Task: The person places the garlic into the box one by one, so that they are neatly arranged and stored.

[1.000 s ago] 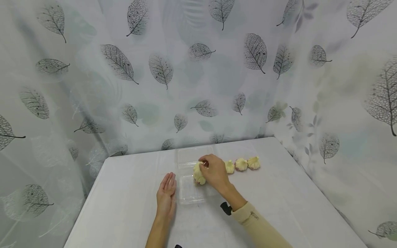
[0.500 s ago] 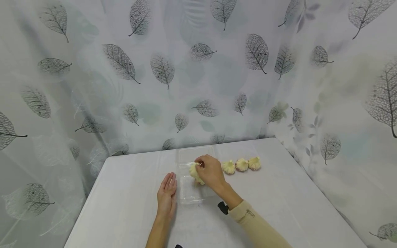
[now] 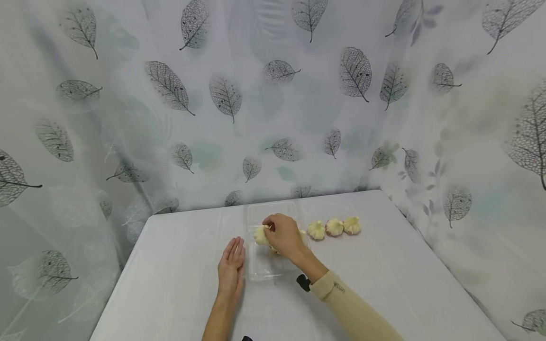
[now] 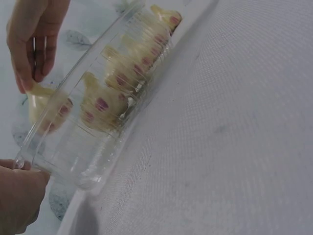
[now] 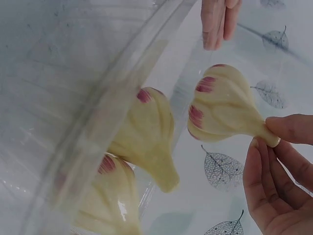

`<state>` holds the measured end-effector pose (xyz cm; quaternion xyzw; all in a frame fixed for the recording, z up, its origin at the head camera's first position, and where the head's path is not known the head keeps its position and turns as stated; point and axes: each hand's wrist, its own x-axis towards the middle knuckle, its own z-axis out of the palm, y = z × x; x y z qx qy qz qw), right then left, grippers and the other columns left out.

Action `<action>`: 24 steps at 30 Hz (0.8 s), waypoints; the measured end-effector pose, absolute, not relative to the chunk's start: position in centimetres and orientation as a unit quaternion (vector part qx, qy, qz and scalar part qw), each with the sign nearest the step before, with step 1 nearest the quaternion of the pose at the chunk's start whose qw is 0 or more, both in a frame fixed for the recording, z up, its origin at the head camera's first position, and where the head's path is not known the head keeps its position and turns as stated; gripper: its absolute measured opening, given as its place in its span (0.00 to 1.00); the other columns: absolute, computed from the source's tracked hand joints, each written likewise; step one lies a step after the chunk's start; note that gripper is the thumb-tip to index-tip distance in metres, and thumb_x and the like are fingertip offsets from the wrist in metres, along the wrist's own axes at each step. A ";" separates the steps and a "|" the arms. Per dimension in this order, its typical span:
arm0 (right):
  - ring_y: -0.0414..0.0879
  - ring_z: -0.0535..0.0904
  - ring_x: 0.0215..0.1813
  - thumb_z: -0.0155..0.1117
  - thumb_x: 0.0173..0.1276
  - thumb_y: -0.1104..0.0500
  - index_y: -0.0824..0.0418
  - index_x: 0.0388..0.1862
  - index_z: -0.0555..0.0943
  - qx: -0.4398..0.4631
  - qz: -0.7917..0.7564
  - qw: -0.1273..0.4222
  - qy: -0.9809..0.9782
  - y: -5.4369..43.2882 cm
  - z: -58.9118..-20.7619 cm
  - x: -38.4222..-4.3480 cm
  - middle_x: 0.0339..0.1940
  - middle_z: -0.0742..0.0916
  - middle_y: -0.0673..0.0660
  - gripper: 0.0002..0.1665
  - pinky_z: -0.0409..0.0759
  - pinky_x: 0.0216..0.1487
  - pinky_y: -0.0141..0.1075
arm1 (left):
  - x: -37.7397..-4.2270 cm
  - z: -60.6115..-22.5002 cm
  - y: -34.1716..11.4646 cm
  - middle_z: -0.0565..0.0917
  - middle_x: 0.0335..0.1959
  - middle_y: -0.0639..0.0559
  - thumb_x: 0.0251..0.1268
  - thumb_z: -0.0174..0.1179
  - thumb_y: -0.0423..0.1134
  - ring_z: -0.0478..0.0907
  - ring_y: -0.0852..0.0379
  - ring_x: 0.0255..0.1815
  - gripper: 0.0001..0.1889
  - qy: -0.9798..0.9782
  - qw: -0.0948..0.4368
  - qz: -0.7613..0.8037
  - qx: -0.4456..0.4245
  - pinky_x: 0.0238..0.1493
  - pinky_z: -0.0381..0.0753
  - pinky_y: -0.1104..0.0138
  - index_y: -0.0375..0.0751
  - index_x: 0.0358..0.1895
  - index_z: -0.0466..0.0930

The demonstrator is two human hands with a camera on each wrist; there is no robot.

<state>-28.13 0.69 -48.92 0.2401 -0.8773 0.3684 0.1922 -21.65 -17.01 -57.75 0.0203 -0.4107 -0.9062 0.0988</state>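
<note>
My right hand [image 3: 285, 235] pinches the stem of a pale garlic bulb [image 5: 222, 105] with purple streaks between thumb and fingertips. It holds the bulb over the left part of a clear plastic box [image 3: 266, 272]. In the left wrist view, this held bulb [image 4: 43, 112] overlaps the box's upper rim. Other garlic bulbs [image 4: 102, 104] sit inside the box, partly covered by my right hand in the head view. My left hand [image 3: 231, 266] lies along the box's left side with its fingers straight, its fingertips right at the wall.
The box's clear lid [image 3: 273, 210] lies folded back behind it. To the right, garlic bulbs [image 3: 334, 227] stand in a row on the white table [image 3: 384, 284]. A leaf-printed curtain [image 3: 264, 118] hangs behind and at the sides.
My right hand has moved left with the garlic bulb, bringing it over the box's left part. A bulb now shows just right of that hand. The left hand stays beside the box.
</note>
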 end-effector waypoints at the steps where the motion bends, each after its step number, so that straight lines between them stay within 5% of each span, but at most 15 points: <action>1: 0.42 0.84 0.34 0.75 0.64 0.65 0.59 0.41 0.90 0.243 0.366 0.189 -0.879 0.6 -48.9 -28.3 0.33 0.89 0.51 0.06 0.85 0.34 0.30 | -21.7 -57.7 -17.0 0.51 0.84 0.33 0.75 0.37 0.13 0.51 0.45 0.85 0.34 -0.411 0.099 -0.906 0.021 0.81 0.62 0.65 0.28 0.82 0.46; 24: 0.40 0.82 0.34 0.73 0.68 0.64 0.60 0.41 0.90 0.289 0.298 0.118 -0.902 -0.5 -49.5 -30.0 0.32 0.88 0.51 0.05 0.83 0.35 0.30 | -21.7 -57.8 -17.1 0.53 0.83 0.33 0.75 0.38 0.13 0.52 0.45 0.85 0.34 -0.414 0.100 -0.905 0.019 0.81 0.63 0.64 0.27 0.82 0.46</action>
